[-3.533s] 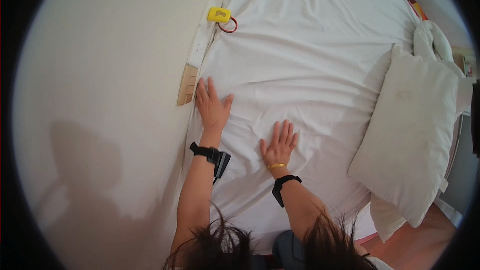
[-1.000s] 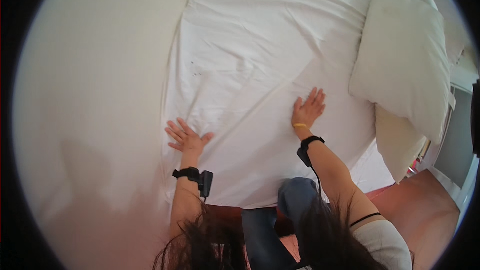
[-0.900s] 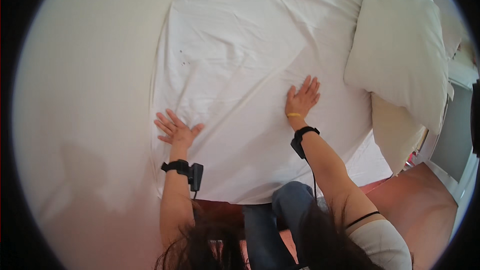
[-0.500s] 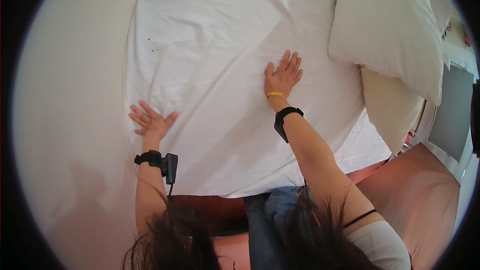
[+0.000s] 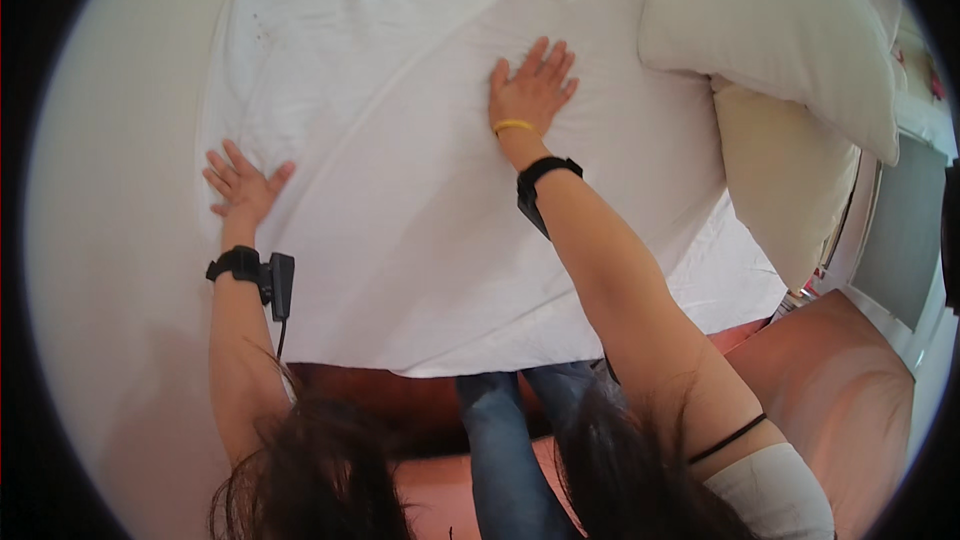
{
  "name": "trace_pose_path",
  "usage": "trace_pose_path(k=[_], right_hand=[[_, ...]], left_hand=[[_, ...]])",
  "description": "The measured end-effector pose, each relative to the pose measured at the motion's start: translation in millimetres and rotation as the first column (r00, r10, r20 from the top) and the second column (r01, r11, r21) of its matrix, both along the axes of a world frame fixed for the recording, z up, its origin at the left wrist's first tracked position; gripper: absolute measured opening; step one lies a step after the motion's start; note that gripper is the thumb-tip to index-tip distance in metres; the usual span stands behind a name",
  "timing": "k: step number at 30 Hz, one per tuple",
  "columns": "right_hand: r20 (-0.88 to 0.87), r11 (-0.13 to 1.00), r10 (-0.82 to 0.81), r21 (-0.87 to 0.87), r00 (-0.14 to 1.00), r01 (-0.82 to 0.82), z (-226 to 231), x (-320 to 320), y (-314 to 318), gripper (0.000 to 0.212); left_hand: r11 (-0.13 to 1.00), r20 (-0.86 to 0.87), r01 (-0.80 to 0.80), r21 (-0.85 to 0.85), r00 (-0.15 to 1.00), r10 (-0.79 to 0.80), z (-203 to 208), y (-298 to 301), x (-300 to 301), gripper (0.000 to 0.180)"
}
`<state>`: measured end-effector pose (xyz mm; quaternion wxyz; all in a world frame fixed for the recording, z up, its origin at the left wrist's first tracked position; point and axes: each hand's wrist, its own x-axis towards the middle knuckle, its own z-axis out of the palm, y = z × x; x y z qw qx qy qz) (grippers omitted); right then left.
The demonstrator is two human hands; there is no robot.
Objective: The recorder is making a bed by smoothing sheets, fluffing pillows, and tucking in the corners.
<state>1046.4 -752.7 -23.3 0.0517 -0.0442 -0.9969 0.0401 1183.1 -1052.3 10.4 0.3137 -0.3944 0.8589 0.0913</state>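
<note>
Smoothing the white sheet [image 5: 400, 250] seems the step; it lies beside the wall [image 5: 110, 190], under left hand [image 5: 243, 190] and right hand [image 5: 530, 98], each grip spread wide, empty. Next likely calls for even pressure.

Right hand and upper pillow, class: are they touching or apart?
Apart. The head view shows bare white sheet plainly between the right hand and the upper pillow.

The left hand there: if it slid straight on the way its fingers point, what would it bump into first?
Probably the pale wall, just past the edge of the white sheet under the left hand; depth is hard to judge.
</note>
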Motion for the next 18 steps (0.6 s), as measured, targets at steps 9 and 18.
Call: trace_pose_path(k=[9,18], right_hand=[[0.246,0.816,0.577,-0.135,0.779,-0.562,36.5,89.8,147.3,0.065],[0.471,0.573,0.790,-0.336,0.394,-0.747,83.0,152.0,300.2,0.057]], left_hand=[[0.948,-0.592,0.219,-0.231,0.742,-0.315,1.5,159.6,66.9,0.063],[0.727,-0.619,0.587,0.357,0.731,-0.287,39.8,419.6,114.3,0.052]])
